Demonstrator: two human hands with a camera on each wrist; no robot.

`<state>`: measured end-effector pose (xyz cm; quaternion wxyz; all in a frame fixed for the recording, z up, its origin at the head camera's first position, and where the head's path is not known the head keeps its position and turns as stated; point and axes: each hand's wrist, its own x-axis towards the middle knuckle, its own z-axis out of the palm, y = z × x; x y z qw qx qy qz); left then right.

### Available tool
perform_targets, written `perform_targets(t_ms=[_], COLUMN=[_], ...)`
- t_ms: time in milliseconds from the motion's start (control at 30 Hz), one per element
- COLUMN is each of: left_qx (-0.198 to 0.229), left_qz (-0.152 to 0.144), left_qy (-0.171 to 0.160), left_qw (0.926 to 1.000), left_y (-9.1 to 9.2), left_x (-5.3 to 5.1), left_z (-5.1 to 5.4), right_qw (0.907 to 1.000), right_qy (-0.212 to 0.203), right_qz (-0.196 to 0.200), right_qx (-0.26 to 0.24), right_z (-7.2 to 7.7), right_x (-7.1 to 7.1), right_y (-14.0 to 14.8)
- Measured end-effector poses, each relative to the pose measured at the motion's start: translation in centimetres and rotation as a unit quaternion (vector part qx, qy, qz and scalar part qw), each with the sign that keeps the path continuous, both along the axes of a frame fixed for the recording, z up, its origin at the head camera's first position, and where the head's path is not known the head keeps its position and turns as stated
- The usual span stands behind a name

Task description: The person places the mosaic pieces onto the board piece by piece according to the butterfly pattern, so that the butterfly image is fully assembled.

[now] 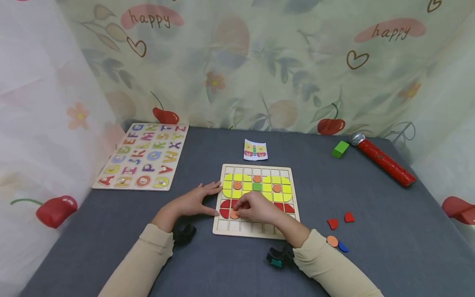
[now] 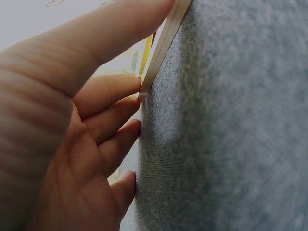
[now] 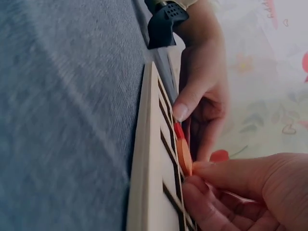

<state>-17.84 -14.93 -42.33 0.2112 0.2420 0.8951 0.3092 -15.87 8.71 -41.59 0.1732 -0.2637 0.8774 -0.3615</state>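
A square wooden grid board (image 1: 233, 225) lies on the table, bearing yellow, red, orange and green pieces. My left hand (image 1: 193, 201) is spread at its left edge, thumb and fingertips against the side; the left wrist view shows the palm and the board's edge (image 2: 166, 45). My right hand (image 1: 256, 208) reaches over the lower left of the board. Its thumb and finger pinch an orange disc (image 3: 183, 156) there, beside a red piece (image 3: 178, 130). That hand covers the lower middle cells in the head view. A butterfly pattern card (image 1: 255, 150) lies behind the board.
Loose red pieces (image 1: 332, 224), another orange disc (image 1: 332, 241) and a blue piece (image 1: 343, 246) lie right of the board. Farther back are a green block (image 1: 339, 149) and a red microphone (image 1: 386, 161). An alphabet board (image 1: 124, 159) sits at the left.
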Motion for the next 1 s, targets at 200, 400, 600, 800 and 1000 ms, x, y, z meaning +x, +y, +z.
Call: perform_targets(t_ms=[200, 400, 600, 800, 1000], left_qx=[-0.001, 0.001, 0.004, 0.009, 0.007], left_qz=[0.002, -0.006, -0.002, -0.005, -0.005], left_qy=[0.002, 0.009, 0.005, 0.005, 0.005], left_qw=[1.0, 0.9999, 1.0, 0.9999, 0.9999], left_y=[-0.17, -0.12, -0.11, -0.1, 0.05], left_x=[-0.05, -0.08, -0.03, -0.08, -0.09], left_z=[-0.08, -0.27, -0.41, -0.39, -0.26], right_qw=[0.9994, 0.9981, 0.9986, 0.9986, 0.9993], right_qy=[0.019, 0.044, 0.038, 0.044, 0.032], right_qz=[0.025, 0.043, 0.037, 0.029, 0.013], right_qx=[-0.015, -0.003, -0.005, -0.008, -0.016], right_z=[-0.16, -0.17, -0.25, -0.42, -0.24], right_x=[0.13, 0.5, 0.64, 0.62, 0.74], right_y=[0.26, -0.11, 0.28, 0.31, 0.76])
